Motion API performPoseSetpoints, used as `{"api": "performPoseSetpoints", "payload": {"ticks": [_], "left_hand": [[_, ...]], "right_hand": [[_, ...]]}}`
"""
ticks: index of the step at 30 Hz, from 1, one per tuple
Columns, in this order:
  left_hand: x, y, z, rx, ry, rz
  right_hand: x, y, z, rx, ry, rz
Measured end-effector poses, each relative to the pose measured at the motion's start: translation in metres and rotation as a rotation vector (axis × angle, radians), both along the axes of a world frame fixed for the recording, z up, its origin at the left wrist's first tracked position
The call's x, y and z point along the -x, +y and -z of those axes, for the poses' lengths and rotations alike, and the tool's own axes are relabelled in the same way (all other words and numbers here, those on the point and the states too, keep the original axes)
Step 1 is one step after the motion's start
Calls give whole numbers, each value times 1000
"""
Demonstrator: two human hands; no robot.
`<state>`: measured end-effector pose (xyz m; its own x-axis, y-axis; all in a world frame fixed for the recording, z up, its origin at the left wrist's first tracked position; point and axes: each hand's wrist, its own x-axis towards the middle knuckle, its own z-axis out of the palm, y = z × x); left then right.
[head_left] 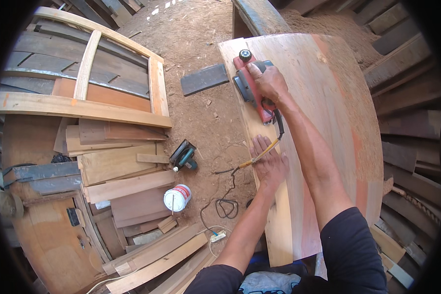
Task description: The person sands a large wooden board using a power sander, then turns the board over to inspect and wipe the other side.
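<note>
My right hand (270, 83) is closed around the handle of a red and black electric hand planer (246, 88), which rests along the left edge of a wide wooden board (323, 108). A round dark knob stands at the planer's far end. From its near end a black cord (281, 125) curves down, with a yellow-wrapped stretch by my left hand (270, 164). That hand lies flat on the board's left edge, fingers stretched out, behind the planer. Whether the cord runs over or under the fingertips is hard to tell.
Left of the board, a circular saw (183, 156) and a white bucket (177, 198) stand near stacked planks (132, 191). A wooden frame (83, 106) lies farther left. The cord trails to a power strip (218, 236) on the dusty ground. More timber (411, 122) lines the right side.
</note>
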<state>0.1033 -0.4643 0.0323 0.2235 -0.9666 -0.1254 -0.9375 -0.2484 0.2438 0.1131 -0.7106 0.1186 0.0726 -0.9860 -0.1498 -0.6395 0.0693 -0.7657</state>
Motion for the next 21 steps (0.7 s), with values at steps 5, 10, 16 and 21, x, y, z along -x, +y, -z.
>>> {"api": "performPoseSetpoints", "payload": {"ticks": [5, 10, 16, 21], "left_hand": [[1, -1, -3, -24, 68, -7], [-1, -4, -4, -49, 158, -16], [0, -2, 1, -51, 153, 5], [1, -3, 3, -62, 170, 16]], "right_hand": [[-10, -35, 5, 41, 51, 6], [-22, -69, 1, -10, 27, -6], [-35, -103, -5, -20, -70, -47], [-47, -144, 3, 121, -83, 12]]}}
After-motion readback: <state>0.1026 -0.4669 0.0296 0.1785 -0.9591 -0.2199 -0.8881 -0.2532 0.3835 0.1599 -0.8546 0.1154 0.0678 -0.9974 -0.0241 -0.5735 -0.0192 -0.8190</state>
